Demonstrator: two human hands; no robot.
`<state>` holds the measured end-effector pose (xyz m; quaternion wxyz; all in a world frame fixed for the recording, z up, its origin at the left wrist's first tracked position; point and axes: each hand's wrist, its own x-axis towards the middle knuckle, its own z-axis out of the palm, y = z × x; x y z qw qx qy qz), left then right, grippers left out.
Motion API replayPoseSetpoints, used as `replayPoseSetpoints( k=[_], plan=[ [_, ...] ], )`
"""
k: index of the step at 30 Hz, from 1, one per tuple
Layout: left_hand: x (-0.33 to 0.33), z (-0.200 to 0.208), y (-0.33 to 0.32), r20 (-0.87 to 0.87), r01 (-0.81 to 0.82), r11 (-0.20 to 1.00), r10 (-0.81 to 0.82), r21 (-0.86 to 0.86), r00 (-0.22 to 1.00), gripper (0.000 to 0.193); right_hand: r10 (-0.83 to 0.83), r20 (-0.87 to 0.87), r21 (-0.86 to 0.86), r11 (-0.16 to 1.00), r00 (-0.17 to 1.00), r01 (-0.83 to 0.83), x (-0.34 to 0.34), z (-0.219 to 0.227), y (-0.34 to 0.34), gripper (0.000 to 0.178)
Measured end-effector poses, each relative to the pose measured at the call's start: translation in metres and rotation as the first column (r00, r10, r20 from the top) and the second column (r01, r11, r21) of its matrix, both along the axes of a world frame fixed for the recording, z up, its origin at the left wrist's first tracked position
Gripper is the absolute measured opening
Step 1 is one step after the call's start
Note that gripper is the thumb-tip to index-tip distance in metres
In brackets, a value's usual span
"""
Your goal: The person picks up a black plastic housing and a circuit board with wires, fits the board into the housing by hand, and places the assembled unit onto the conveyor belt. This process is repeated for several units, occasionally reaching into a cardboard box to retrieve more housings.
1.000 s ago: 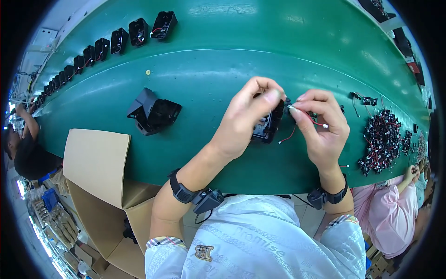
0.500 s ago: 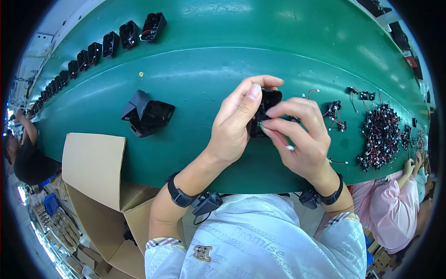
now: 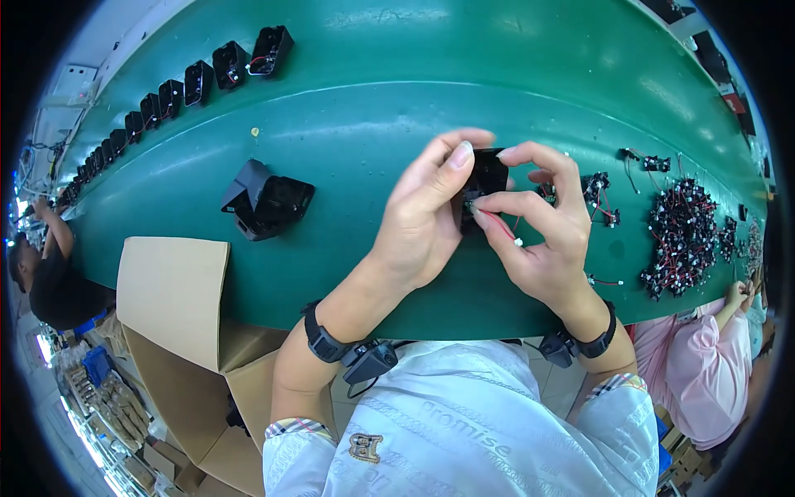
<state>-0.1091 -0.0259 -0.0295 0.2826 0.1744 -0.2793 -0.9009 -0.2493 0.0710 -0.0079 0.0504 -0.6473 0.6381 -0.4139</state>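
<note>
My left hand (image 3: 426,207) is closed around a black plastic housing (image 3: 490,172), held above the green table with its hollow side partly showing. My right hand (image 3: 546,224) pinches a small part at the lower end of the housing between thumb and index finger. From that pinch a red wire lead (image 3: 501,226) with a white plug trails down along the palm. The part itself is mostly hidden by the fingertips. Two black housings (image 3: 267,200) lie together on the table to the left of my hands.
A row of black housings (image 3: 229,65) with wires runs along the far left. To the right lie a heap of small black wired parts (image 3: 681,234) and a few loose ones (image 3: 595,186). An open cardboard box (image 3: 172,298) stands at the front left. Other people work at both sides.
The housing has tilted in my left hand, and my right fingers have shifted on it, with the index and thumb still pinching at its lower end. The view has shifted slightly.
</note>
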Motion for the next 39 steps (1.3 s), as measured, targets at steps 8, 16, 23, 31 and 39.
replayPoseSetpoints(
  k=[8, 16, 23, 31, 39],
  plan=[
    [-0.001, 0.001, 0.007, 0.24, 0.054, 0.923, 0.043, -0.382, 0.97, 0.05, 0.018, 0.382, -0.039, 0.999, 0.924, -0.004, 0.005, -0.011, 0.002, 0.014],
    [-0.004, -0.004, 0.005, 0.057, -0.099, 0.807, 0.162, -0.582, 0.985, 0.05, 0.055, 0.514, -0.046, 0.998, 0.856, -0.037, 0.009, -0.004, 0.003, 0.011],
    [-0.003, 0.003, 0.014, 0.052, -0.141, 0.776, 0.219, -0.615, 0.974, 0.05, 0.017, 0.473, -0.087, 0.996, 0.881, 0.027, 0.016, -0.003, 0.01, 0.01],
    [-0.003, -0.008, 0.009, 0.086, -0.167, 0.757, 0.282, -0.632, 0.956, 0.046, -0.006, 0.047, -0.011, 1.0, 0.999, 0.006, 0.007, 0.007, 0.007, 0.017],
    [-0.007, -0.006, 0.0, 0.168, 0.012, 0.927, 0.056, -0.376, 0.984, 0.034, 0.104, 0.232, 0.036, 0.993, 0.967, -0.116, -0.008, 0.008, 0.0, 0.015]
  ],
)
